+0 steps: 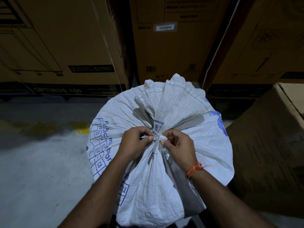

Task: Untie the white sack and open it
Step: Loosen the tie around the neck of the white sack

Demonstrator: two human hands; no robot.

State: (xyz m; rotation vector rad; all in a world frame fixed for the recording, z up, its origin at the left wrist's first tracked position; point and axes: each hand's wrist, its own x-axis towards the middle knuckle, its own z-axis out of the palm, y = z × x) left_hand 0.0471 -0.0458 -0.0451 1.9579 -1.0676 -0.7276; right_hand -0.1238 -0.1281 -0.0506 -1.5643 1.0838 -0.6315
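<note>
The white sack (158,162) stands on the grey floor (41,162), its neck bunched and bound by a white tie (157,137). The left hand (136,142) and right hand (177,143) each pinch an end of that tie. Tall cardboard boxes (65,46) crowd close behind, and another carton (269,137) presses right against the sack's right side. An orange thread (194,168) circles the right wrist.
</note>
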